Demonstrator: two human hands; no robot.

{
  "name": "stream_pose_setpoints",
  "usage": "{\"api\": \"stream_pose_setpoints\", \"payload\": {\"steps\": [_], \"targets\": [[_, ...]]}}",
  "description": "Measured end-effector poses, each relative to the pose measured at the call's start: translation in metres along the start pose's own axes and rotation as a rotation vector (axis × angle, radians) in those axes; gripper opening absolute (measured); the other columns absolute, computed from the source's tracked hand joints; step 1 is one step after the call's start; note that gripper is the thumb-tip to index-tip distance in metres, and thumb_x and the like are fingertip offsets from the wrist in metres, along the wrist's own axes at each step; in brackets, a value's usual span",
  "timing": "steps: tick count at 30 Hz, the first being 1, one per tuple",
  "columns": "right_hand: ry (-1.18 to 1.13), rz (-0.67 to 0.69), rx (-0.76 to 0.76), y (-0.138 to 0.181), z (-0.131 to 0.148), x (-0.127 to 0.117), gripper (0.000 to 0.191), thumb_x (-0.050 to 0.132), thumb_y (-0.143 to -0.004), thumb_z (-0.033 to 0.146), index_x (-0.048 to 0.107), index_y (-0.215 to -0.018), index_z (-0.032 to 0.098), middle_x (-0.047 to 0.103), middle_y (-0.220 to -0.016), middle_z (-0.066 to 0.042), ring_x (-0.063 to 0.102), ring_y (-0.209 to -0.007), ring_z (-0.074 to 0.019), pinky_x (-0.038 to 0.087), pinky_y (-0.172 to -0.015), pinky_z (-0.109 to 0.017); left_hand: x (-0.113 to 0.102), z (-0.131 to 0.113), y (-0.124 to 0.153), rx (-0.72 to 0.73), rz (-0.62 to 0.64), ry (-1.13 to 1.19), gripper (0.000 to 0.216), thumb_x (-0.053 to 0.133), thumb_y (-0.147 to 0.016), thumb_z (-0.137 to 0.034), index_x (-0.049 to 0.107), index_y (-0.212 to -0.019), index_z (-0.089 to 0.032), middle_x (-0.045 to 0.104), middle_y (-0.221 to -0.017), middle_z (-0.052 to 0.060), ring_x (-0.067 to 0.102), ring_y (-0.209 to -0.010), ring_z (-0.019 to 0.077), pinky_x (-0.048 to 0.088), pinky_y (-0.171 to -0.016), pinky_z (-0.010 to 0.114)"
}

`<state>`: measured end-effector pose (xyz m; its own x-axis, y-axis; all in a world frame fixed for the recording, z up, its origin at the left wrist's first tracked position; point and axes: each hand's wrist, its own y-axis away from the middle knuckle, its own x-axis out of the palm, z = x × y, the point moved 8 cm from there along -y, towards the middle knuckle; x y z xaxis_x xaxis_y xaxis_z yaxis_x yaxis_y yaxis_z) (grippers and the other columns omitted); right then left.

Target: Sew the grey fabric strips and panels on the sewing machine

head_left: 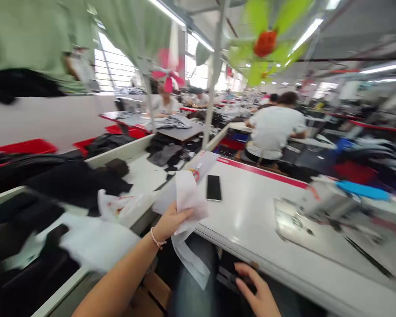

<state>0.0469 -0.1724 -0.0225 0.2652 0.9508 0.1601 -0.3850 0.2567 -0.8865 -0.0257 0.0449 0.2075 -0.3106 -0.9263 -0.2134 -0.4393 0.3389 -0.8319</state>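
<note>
My left hand (172, 219), with a bracelet on the wrist, is closed on a thin white fabric piece (189, 193). A long tail of the fabric hangs down below the table edge, over my lap. Behind it a translucent strip (206, 164) lies along the table's left end. My right hand (255, 288) is low in front of the table edge, thumb and fingers apart, with nothing visible between them. A dark phone (214, 188) lies on the white table (247, 211) just right of the fabric.
A sewing machine (326, 200) stands at the table's right. To the left, a long trough (119, 154) holds dark cloth (75, 180), white sheets (99, 240) and a plastic bag (119, 207). A metal pole (214, 83) rises behind the table. A person in a white shirt (273, 130) sits beyond.
</note>
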Motion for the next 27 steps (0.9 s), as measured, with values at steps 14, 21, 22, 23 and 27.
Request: {"api": "stream_pose_setpoints", "payload": {"steps": [14,21,22,23,27], "targets": [[-0.775,-0.489,0.08,0.045,0.03,-0.125,0.057,0.087,-0.067,0.037,0.06,-0.115,0.022,0.064,-0.091,-0.003,0.06,-0.078,-0.0146,0.05,-0.069,-0.023,0.241,0.175,0.067,-0.418,0.756,-0.131,0.049,0.079,-0.071,-0.056,0.07,-0.101,-0.018,0.069,-0.107,0.01,0.061,-0.107,0.031,0.048,-0.099,0.042],[-0.53,-0.632,0.027,0.039,0.024,-0.182,0.034,0.082,-0.066,0.031,0.073,-0.097,0.02,0.066,-0.085,-0.003,0.058,-0.071,-0.0137,0.049,-0.062,-0.022,0.256,0.213,0.096,-0.49,0.791,-0.143,0.059,0.083,-0.069,-0.044,0.061,-0.12,-0.023,0.062,-0.129,0.01,0.055,-0.123,0.0326,0.043,-0.107,0.043],[-0.507,-0.611,-0.012,0.036,0.029,-0.188,0.033,0.081,-0.069,0.03,0.074,-0.1,0.021,0.068,-0.092,-0.004,0.06,-0.076,-0.0148,0.05,-0.064,-0.023,0.255,0.221,0.102,-0.504,0.807,-0.142,0.058,0.082,-0.07,-0.044,0.062,-0.12,-0.022,0.062,-0.128,0.01,0.055,-0.122,0.033,0.043,-0.107,0.043],[-0.475,-0.589,-0.06,0.032,0.036,-0.192,0.032,0.079,-0.072,0.03,0.074,-0.103,0.022,0.069,-0.1,-0.005,0.062,-0.082,-0.016,0.052,-0.065,-0.023,0.253,0.228,0.105,-0.498,0.817,-0.164,0.055,0.081,-0.072,-0.043,0.062,-0.119,-0.021,0.063,-0.127,0.011,0.056,-0.12,0.0329,0.043,-0.106,0.043],[-0.328,-0.522,-0.19,0.018,0.044,-0.199,0.028,0.071,-0.08,0.025,0.075,-0.108,0.025,0.066,-0.119,-0.006,0.063,-0.106,-0.0205,0.055,-0.083,-0.029,0.229,0.235,0.098,-0.375,0.724,-0.321,0.057,0.068,-0.086,-0.041,0.049,-0.135,-0.02,0.067,-0.115,0.011,0.062,-0.108,0.028,0.045,-0.098,0.04]]}}
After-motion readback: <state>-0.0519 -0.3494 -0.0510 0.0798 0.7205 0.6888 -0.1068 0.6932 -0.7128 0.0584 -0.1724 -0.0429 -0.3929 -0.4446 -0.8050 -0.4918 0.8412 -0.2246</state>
